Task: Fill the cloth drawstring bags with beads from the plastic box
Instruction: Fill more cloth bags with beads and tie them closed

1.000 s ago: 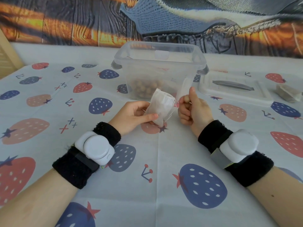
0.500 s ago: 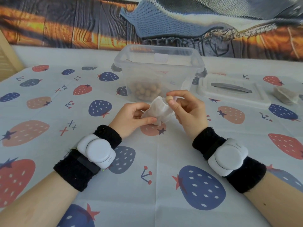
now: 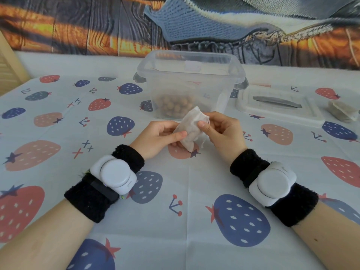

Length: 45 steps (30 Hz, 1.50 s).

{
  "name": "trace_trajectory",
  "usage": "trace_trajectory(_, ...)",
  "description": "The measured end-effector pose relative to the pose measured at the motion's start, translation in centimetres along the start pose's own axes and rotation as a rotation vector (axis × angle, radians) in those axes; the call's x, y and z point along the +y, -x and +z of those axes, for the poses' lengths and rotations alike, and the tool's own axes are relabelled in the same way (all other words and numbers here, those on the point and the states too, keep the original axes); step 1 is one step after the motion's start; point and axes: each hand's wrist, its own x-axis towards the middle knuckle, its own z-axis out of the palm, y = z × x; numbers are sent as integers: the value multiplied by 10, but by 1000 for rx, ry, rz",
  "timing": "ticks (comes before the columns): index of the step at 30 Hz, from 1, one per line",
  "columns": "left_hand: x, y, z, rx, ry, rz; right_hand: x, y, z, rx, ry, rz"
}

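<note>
Head view, centre frame: left hand (image 3: 158,136) and right hand (image 3: 224,131) pinch a soft, crumpled cloth bag (image 3: 191,129) | translucent rectangular plastic box (image 3: 191,82) behind it holds round brown beads (image 3: 175,106) | flat lid (image 3: 278,106) at right

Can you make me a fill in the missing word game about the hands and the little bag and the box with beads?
1. Both hands, left hand and right hand, hold one small cloth ____.
2. The brown beads lie inside the clear plastic ____.
3. The box's lid lies flat on the table to the ____ of the box.
4. The tablecloth is printed with ____.

Missing words: bag; box; right; strawberries
</note>
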Motion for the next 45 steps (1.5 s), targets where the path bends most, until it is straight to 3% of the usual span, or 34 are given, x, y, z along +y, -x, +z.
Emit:
trace_trajectory(15,1,1,1,32,43,-29,3,1,-2,-46,37,5)
trace_trajectory(32,5,3,-1,-38,50,-60,-4,2,-4,-25,-108,-46)
trace_trajectory(34,3,3,-2,-31,34,-64,-9,2,-4,17,-216,68)
trace_trajectory(39,1,3,-3,3,1,-54,-9,-11,-22,217,-760,645)
trace_trajectory(45,1,4,-3,-1,-31,-23,-4,-17,-16,240,-960,762)
